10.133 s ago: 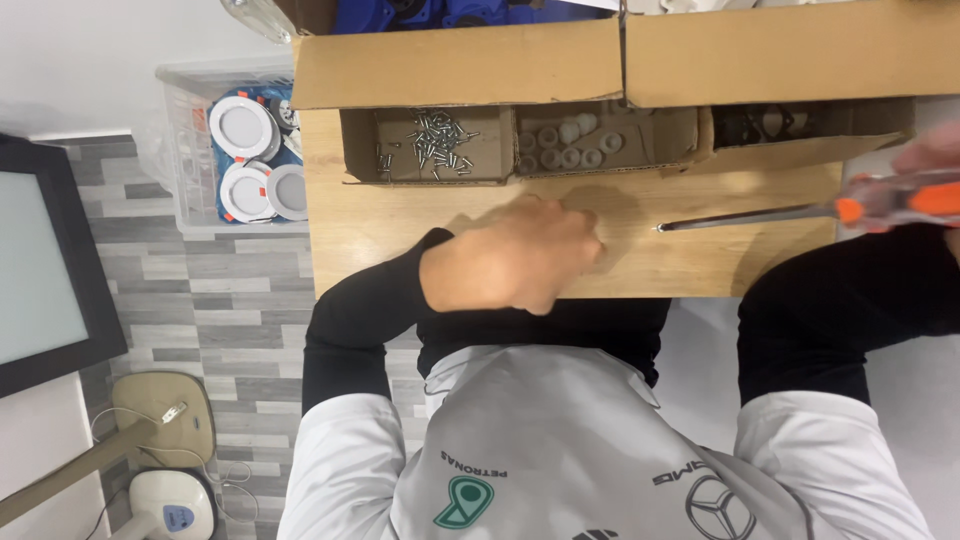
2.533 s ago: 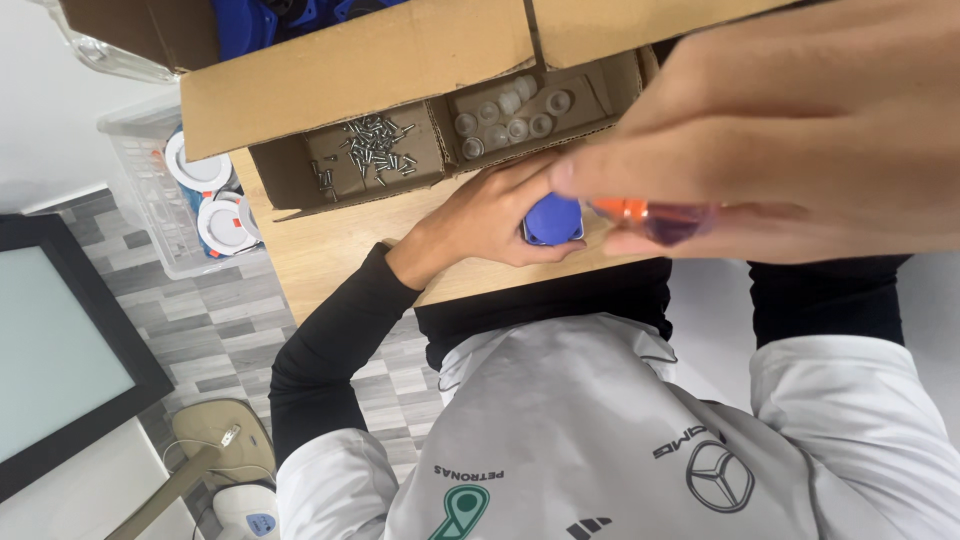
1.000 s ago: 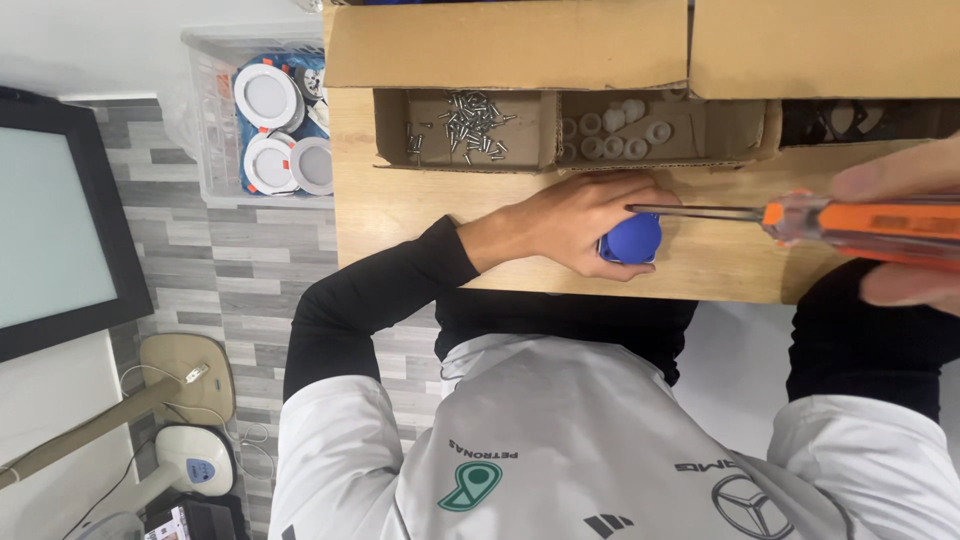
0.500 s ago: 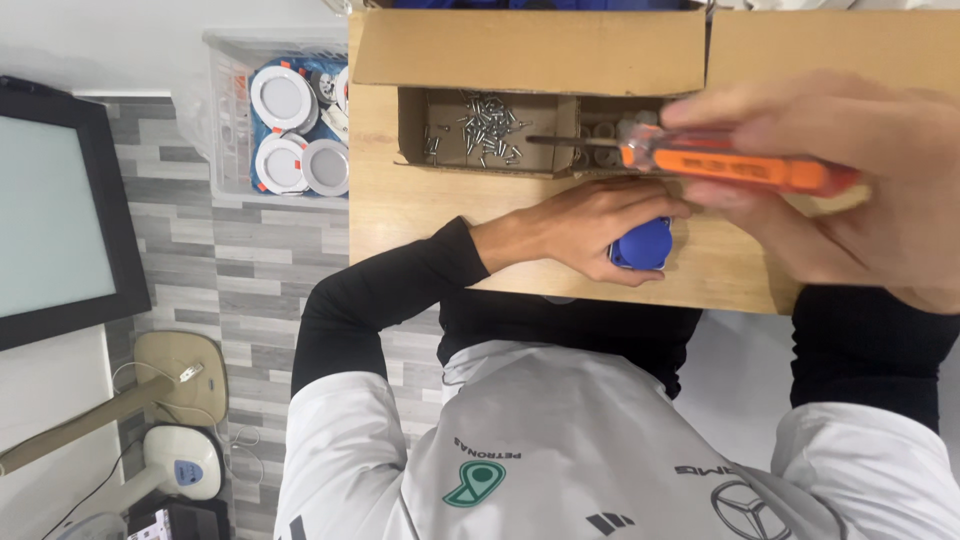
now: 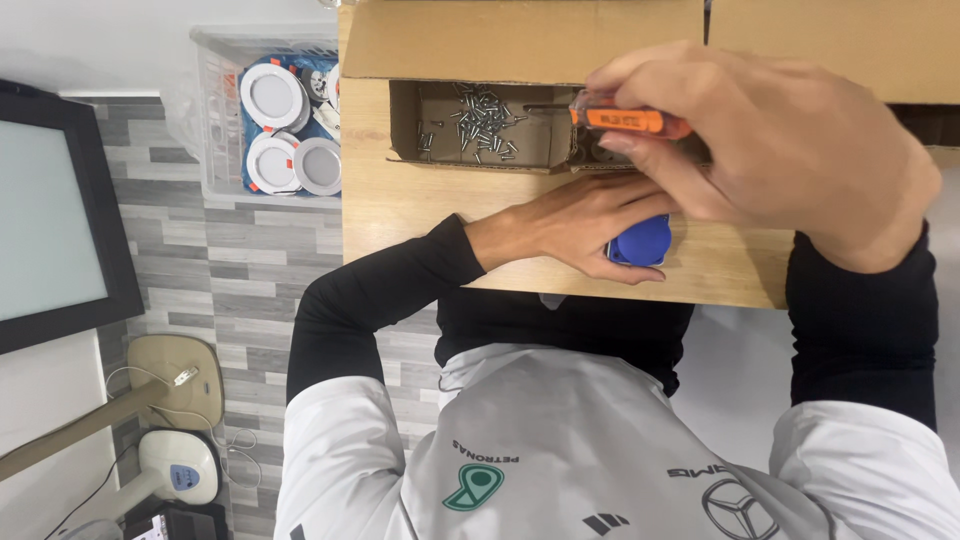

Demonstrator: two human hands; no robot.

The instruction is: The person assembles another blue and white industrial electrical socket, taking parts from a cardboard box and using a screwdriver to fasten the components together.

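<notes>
Our left hand (image 5: 575,225) grips the blue part (image 5: 640,242) on the counter (image 5: 400,215); our right hand (image 5: 780,150) closes around the screwdriver (image 5: 620,120) over the screws (image 5: 480,125). Fastening looks unfinished.

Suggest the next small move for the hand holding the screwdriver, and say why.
Probably lower the screwdriver toward the blue part: the right hand grips it raised over the cardboard tray, while the left hand steadies that part on the wooden table.

Brown cardboard box (image 5: 520,40) ahead, dark-framed pale screen (image 5: 45,210) left
</notes>
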